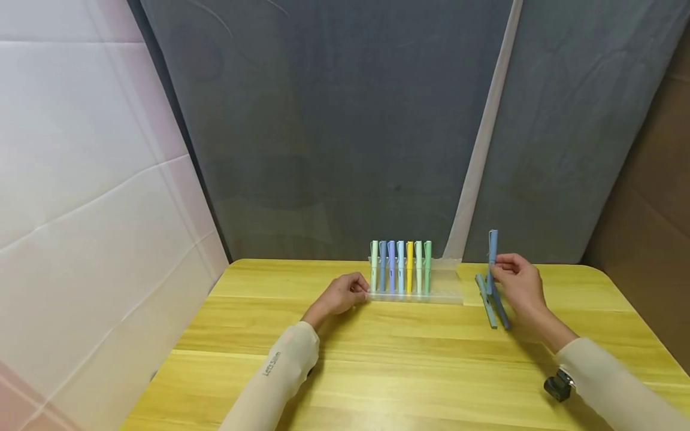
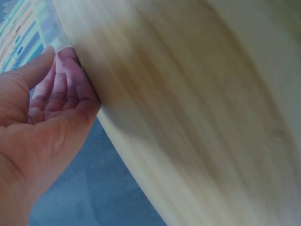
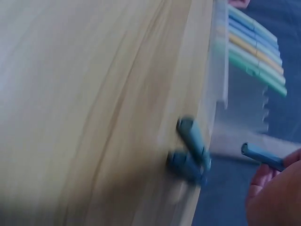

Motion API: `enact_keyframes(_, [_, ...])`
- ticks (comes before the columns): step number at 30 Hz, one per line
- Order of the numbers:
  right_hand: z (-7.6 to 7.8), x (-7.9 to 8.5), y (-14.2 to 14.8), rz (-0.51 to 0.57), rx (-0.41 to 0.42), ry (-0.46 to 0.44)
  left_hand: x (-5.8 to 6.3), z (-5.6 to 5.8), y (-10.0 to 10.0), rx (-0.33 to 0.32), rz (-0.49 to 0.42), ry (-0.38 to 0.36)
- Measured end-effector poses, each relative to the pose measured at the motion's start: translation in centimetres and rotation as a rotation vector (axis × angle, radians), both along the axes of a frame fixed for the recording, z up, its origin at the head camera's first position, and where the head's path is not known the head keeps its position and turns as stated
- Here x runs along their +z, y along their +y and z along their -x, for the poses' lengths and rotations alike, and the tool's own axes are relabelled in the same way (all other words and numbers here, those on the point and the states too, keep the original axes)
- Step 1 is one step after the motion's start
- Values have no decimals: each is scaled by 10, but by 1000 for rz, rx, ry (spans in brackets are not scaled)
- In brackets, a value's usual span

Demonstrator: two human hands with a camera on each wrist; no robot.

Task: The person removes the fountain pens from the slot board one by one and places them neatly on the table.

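A clear pen stand point(image 1: 447, 280) near the back edge of the table holds several capped pens upright in a row, among them a yellow pen point(image 1: 409, 267) and a green pen point(image 1: 427, 267); its right part holds none. My left hand point(image 1: 339, 294) pinches the stand's left end between thumb and fingers. To the right of the stand, my right hand point(image 1: 521, 286) grips a blue pen point(image 1: 493, 246) near its middle, cap end up. Below that pen, a grey-green pen point(image 1: 486, 302) and a dark blue pen point(image 1: 502, 311) lie side by side on the tabletop.
The wooden table point(image 1: 377, 371) has a rounded back right corner. Behind it hangs a dark grey cloth point(image 1: 334, 131) with a pale strip point(image 1: 480, 149). A white fabric wall point(image 1: 97, 149) stands at the left, a brown one point(image 1: 647, 197) at the right.
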State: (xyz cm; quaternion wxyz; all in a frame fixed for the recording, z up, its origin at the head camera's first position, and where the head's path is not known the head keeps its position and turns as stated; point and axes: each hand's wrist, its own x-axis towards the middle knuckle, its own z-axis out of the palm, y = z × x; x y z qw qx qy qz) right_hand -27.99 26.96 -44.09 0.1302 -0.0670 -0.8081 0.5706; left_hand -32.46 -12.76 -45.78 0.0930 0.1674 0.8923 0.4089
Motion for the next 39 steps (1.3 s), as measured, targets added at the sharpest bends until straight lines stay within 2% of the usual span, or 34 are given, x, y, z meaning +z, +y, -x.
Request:
enact_keyframes(3, [-2,-2,16,-78,16,-72,-1,0,0,0,0,-2])
enact_keyframes(7, [-2,-3,35,-190,83,-167,-1,1,1,2,-2,1])
enact_keyframes(11, [-3,-7,48,-254,137,-242,-3,2,1,6,-9,7])
enact_keyframes(15, [-4,-12,57,-273,174,-287,-4,1,0,5,-15,9])
enact_keyframes(22, [-4,-18,60,-236,231,-353,-3,1,-2,8,-17,2])
enact_keyframes(30, [0,-18,61,-310,215,-400,-2,2,0,0,-7,20])
enact_keyframes(39, [-3,-19,52,-387,207,-330,-3,3,0,1,5,25])
